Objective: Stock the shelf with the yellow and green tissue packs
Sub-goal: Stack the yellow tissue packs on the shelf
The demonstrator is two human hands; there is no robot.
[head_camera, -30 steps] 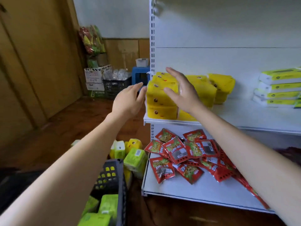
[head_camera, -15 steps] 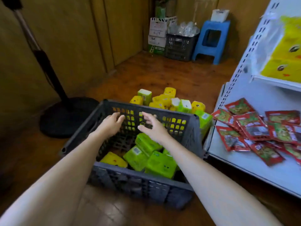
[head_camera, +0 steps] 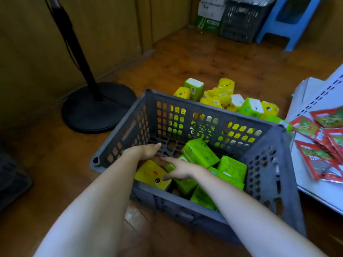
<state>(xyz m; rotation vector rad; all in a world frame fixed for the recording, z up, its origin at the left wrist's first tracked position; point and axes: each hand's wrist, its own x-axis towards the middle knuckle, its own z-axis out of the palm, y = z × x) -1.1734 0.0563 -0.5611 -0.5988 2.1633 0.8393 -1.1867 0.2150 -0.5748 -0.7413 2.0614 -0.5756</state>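
**Wooden floor, grey crate: both hands inside, nothing picked up yet**

Brown floorboards carried a grey crate (head_camera: 130,127), set just beside the low shelf (head_camera: 319,191), on which red sachets (head_camera: 319,141) were strewn. One yellow pack (head_camera: 152,174) was lying in the crate's near-left corner. Green packs (head_camera: 200,153) were heaped from the crate's middle to its near-right corner. More loose packs (head_camera: 222,97) of both colours were piled on the floor against the crate's far side.

The left hand (head_camera: 146,150) was held over the bare bottom by the left wall, fingers straight and nothing in it. The right hand (head_camera: 179,170) was spread above the yellow pack and the nearest green one, thumb apart, nothing gripped. Whether its fingertips touched the wrapping could not be told.

The step in hand was judged to be the picking up of packs. It would be best done if the yellow pack were taken by its long sides between thumb and fingers, with the soft wrapping squeezed only lightly. A green pack could be taken by the left hand so that two were carried together. Both should be lifted clear of the rim before being swung toward the shelf.
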